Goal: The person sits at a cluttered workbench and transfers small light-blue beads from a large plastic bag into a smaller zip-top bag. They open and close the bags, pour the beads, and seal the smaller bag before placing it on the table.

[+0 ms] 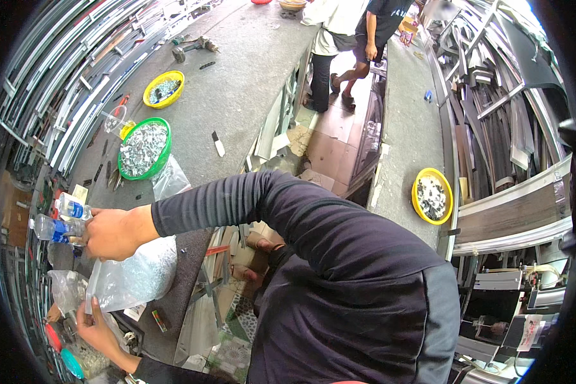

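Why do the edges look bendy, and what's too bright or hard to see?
In the head view, a fisheye lens curves the long silver metal bars at left; in the head view, glare whitens part of the pale tiled floor; in the head view, the clear bulging plastic bag hazes its contents.

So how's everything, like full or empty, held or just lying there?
Clear plastic bag: holding many small pieces
Left hand: holding the bag's edge
Right hand: curled, grip unclear
Green basket: full
Upper yellow basket: holding pieces
Far-right yellow basket: holding pieces
Drill: lying down, unheld
Two bottles: fullness unclear
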Available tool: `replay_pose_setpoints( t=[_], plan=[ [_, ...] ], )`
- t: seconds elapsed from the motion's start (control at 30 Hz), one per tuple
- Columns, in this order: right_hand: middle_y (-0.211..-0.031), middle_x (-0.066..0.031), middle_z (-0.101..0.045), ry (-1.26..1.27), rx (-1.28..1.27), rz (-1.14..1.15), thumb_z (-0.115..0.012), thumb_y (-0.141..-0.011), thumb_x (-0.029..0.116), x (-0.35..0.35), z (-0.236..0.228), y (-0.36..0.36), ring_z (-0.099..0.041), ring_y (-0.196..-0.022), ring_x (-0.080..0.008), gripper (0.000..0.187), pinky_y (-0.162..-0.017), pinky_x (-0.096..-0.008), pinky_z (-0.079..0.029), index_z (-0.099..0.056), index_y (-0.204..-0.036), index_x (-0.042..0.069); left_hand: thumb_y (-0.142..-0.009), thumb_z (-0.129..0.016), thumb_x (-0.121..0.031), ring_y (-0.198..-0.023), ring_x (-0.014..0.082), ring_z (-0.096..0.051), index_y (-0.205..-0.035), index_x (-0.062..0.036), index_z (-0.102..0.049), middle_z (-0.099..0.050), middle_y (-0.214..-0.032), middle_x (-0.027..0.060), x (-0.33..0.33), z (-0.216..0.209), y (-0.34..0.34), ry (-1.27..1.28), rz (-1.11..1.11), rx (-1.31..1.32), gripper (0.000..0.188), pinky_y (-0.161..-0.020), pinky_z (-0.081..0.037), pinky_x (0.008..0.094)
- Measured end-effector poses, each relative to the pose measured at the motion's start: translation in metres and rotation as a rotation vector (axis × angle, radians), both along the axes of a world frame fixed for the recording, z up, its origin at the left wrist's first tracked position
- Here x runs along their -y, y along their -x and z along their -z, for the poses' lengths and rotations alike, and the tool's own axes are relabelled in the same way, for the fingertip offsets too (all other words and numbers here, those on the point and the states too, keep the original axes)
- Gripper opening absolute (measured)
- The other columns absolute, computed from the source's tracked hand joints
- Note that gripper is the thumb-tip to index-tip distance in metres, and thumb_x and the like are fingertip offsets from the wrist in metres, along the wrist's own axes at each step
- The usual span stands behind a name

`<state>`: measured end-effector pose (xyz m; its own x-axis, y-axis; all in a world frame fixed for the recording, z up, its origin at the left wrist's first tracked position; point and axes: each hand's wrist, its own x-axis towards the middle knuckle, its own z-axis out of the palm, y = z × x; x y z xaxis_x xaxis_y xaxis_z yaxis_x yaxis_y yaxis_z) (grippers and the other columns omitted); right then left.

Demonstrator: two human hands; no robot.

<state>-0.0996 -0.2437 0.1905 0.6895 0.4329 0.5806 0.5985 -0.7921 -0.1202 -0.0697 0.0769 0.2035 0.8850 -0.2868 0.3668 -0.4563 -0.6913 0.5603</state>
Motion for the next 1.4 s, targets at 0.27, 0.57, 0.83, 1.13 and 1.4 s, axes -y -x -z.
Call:
replay_pose_setpoints(
  t=[0.27,0.57,0.83,1.13,1.4],
  plan=[
    [-0.109,-0.0175,-0.079,-0.059,-0.054,-0.127,-0.080,-0.089,0.023,-0.047,-0.009,-0.007,-0.078,-0.105,-0.0399,0.026,-0.089,-0.0535,-0.065,-0.081,-0.111,0.009,-0.106,-0.080,-0.017,-0.087,0.0139,-0.066,-0.112,0.0000,-0.082,-0.077,-0.095,0.0037,-0.006,0.056,0.012,0.565,0.030,-0.123,0.019,-0.082,-0.054,0.0334],
    [-0.104,-0.0224,-0.076,-0.089,-0.175,-0.251,-0.078,-0.100,0.020,-0.071,-0.039,-0.015,-0.073,-0.105,-0.0470,0.023,-0.091,-0.0526,-0.058,-0.074,-0.113,0.001,-0.103,-0.086,-0.012,-0.090,0.0059,-0.068,-0.112,0.0015,-0.084,-0.082,-0.101,0.0011,0.003,0.049,0.021,0.861,0.129,-0.239,0.016,-0.082,-0.052,0.0251],
    [-0.102,-0.0215,-0.078,-0.125,-0.044,-0.356,-0.078,-0.097,0.020,-0.082,-0.038,-0.022,-0.075,-0.099,-0.0470,0.022,-0.089,-0.0536,-0.059,-0.075,-0.109,0.001,-0.104,-0.085,-0.009,-0.083,0.0049,-0.065,-0.101,-0.0003,-0.077,-0.077,-0.091,-0.0011,0.016,0.064,0.011,0.950,0.233,-0.069,0.012,-0.073,-0.051,0.0241],
    [-0.097,-0.0205,-0.078,-0.104,-0.259,-0.331,-0.081,-0.097,0.021,-0.084,-0.056,-0.018,-0.075,-0.092,-0.0437,0.024,-0.083,-0.0467,-0.058,-0.074,-0.105,0.000,-0.104,-0.086,-0.014,-0.092,0.0083,-0.073,-0.114,-0.0019,-0.083,-0.085,-0.106,0.0040,0.014,0.065,0.017,1.066,0.239,-0.104,0.016,-0.084,-0.057,0.0262],
    [-0.097,-0.0222,-0.077,-0.102,-0.205,-0.359,-0.082,-0.095,0.018,-0.087,-0.053,-0.022,-0.075,-0.091,-0.0420,0.023,-0.083,-0.0452,-0.058,-0.074,-0.104,-0.001,-0.103,-0.084,-0.005,-0.098,0.0096,-0.076,-0.114,0.0010,-0.082,-0.084,-0.105,0.0048,0.017,0.069,0.011,1.078,0.242,-0.078,0.013,-0.089,-0.061,0.0260]
  ],
)
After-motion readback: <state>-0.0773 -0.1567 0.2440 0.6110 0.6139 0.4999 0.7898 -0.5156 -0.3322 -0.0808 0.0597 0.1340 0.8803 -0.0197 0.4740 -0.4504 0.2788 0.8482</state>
